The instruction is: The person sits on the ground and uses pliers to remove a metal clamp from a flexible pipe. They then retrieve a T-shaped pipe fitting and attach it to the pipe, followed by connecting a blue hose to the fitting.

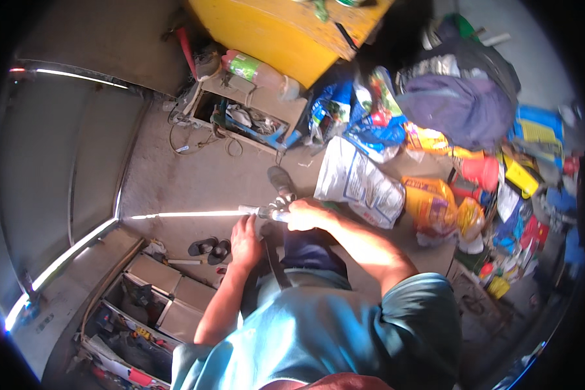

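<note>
Right hand (pixel 302 215), fingers closed round the near end of a slender, grey-and-black hand tool (pixel 264 212), held above the floor (pixel 195 175) in front of the body; left hand (pixel 246 242) just beside the tool's pale far end, fingers extended (cannot tell whether they grip it). White printed sack (pixel 361 182) to the right of the right hand; pair of dark sandals (pixel 204 246) on the floor, left of the left hand; pink bottle (pixel 257 71) lying beyond, on a tan box.
</note>
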Motion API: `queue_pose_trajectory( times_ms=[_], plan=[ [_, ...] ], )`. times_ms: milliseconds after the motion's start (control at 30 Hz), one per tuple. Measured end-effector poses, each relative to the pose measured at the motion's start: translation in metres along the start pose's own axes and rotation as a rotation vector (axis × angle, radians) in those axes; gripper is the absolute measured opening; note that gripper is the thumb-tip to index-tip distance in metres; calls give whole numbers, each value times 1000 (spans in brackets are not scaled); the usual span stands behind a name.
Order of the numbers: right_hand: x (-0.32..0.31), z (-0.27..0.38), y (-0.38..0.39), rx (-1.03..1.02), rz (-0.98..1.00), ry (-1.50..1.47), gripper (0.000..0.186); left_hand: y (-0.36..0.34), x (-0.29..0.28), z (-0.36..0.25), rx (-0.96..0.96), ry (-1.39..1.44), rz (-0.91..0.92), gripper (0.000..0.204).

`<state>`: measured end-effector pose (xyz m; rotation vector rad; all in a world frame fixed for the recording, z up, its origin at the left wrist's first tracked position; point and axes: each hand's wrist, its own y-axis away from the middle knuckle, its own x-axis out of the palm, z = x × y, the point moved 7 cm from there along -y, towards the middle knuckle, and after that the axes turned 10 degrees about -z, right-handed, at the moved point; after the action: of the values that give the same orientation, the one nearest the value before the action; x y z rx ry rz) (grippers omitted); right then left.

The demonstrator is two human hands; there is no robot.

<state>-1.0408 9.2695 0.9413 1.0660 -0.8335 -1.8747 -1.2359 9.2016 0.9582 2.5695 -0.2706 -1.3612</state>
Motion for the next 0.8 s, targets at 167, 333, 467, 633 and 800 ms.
queue_pose_trajectory(
  times_ms=[167, 333, 467, 633, 800],
  plan=[
    [20, 25, 146, -70, -189, -203, 51, 32, 47, -30, 440, -164, 285, 67],
    [82, -9, 227, -213, -566, -513, 39, 82, 57, -71, 386, 65, 503, 69],
    [133, -83, 292, -5, -1022, -1334, 54, 98, 138, -55, 273, 565, 598, 55],
    [238, -144, 331, 151, -1248, -1462, 52, 155, 133, -185, 45, 1084, 979, 40],
    [292, -189, 378, 222, -1499, -1328, 65, 258, 156, -300, 256, 724, 1356, 72]
  ],
)
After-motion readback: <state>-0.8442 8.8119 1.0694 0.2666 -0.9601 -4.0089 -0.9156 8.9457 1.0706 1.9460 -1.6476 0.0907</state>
